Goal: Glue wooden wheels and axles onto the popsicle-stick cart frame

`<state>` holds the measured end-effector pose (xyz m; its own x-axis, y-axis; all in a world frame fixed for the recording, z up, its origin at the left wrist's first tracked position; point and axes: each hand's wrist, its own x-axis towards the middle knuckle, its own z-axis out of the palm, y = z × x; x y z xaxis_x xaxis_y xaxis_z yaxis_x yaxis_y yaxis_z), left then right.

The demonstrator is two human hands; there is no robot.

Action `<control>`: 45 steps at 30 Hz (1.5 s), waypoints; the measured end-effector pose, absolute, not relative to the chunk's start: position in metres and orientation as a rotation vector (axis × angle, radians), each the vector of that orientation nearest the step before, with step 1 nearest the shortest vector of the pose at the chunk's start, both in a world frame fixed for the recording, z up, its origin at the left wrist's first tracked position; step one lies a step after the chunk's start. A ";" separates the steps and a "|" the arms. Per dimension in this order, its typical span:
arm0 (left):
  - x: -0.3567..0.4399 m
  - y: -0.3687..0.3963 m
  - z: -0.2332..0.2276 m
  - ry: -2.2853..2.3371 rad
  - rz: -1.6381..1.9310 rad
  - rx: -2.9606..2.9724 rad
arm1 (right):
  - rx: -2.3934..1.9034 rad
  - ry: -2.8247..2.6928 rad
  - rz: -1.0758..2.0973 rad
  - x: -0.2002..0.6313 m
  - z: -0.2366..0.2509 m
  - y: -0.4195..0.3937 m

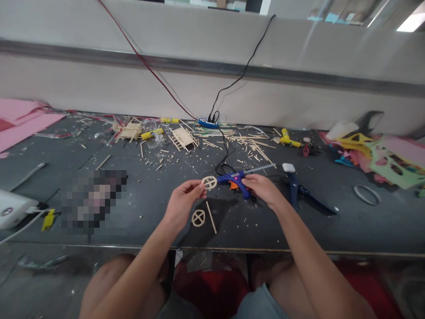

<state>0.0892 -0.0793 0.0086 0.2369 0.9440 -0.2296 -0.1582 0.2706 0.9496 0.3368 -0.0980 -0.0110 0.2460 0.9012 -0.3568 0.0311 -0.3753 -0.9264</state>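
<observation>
Pinched in my left hand (187, 197) is a small spoked wheel (210, 182) made of pale wooden sticks, held a little above the table. My right hand (260, 188) grips a blue hot glue gun (235, 178) with an orange trigger and a lit red light. Its nozzle points left and meets or nearly meets the wheel's right rim. A clear glue stick (260, 169) pokes out of the gun's back. Below my hands a second spoked wheel (198, 218) lies flat, beside a single wooden stick (211, 217).
Stick-built pieces (183, 138) and loose sticks (245, 141) litter the back of the table (159, 230). A blue power strip (208, 122) feeds the gun's black cord. At right lie a watch (294, 190), a white case (288, 168), a grey ring (366, 195) and coloured cut sheets (395, 164).
</observation>
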 end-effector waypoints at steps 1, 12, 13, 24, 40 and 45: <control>0.089 -0.082 0.008 1.022 0.936 0.997 | -1.674 -0.887 1.144 0.339 -0.008 -0.101; 0.100 -0.100 0.010 0.941 0.811 1.011 | -1.302 -1.021 1.402 0.284 0.017 -0.138; 0.101 -0.101 0.010 0.933 0.803 1.010 | -1.287 -1.000 1.422 0.281 0.018 -0.138; 0.111 -0.105 0.017 0.918 0.803 1.155 | -1.378 -0.992 1.327 0.279 0.019 -0.143; 0.113 -0.106 0.012 1.041 0.818 1.276 | -1.401 -1.021 1.293 0.276 0.015 -0.149; 0.113 -0.107 0.013 1.061 0.815 1.301 | -1.418 -1.025 1.297 0.275 0.017 -0.150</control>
<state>0.1134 -0.1073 0.0126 0.3364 0.9295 -0.1515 0.0941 0.1269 0.9874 0.2748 -0.1500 0.0168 0.0948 0.9703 -0.2225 -0.0080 -0.2227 -0.9748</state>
